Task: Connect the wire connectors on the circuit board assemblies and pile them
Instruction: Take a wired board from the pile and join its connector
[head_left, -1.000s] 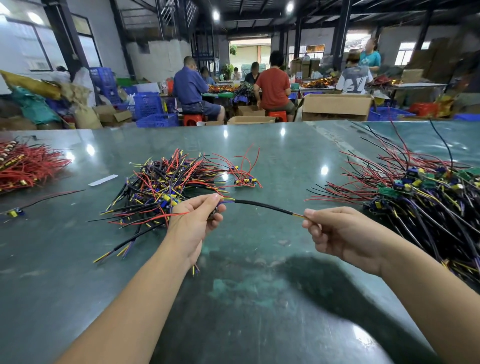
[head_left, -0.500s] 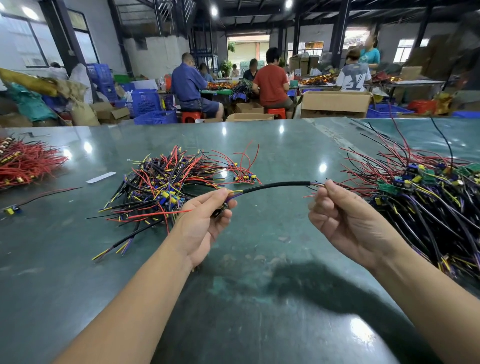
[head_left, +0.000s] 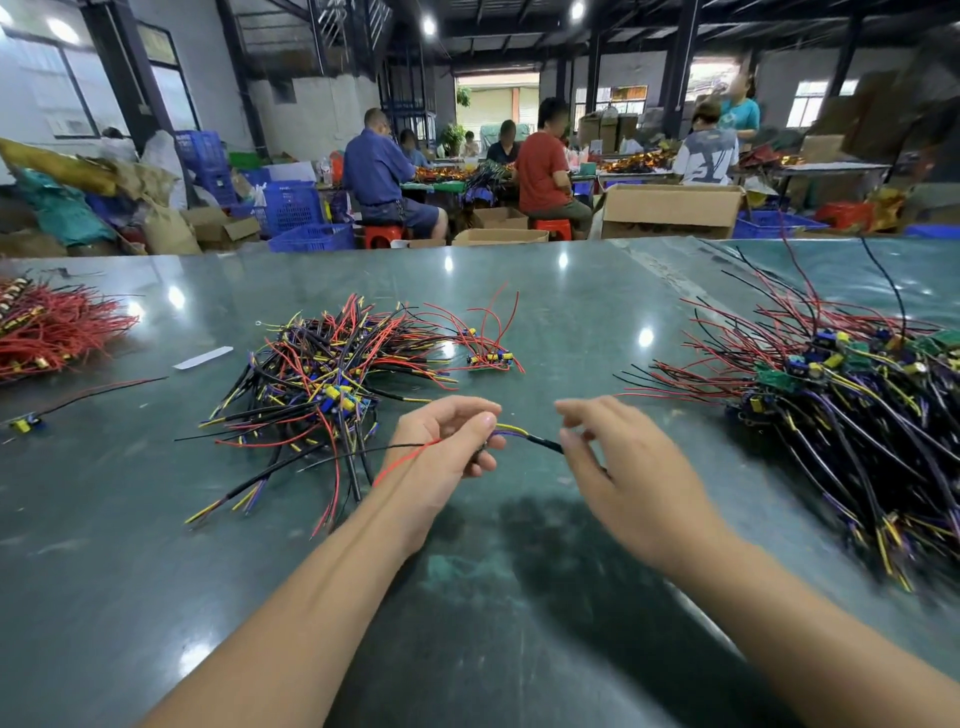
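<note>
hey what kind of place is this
Likely a small electronics assembly workshop: piles of wired circuit boards lie on a green table, and workers sit at benches among cardboard boxes and blue crates.

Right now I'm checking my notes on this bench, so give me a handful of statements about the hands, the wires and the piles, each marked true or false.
1. The left hand grips a wire assembly with yellow and purple leads. True.
2. The right hand rests flat on the table. False: it is raised, fingertips at the assembly's black sheathed cable.
3. The pile with green circuit boards lies to the right of the hands. True.
4. A red wire trails from the left hand across the wrist. True.
5. The bundle of red wires lies between the hands. False: it lies at the far left edge.
</note>
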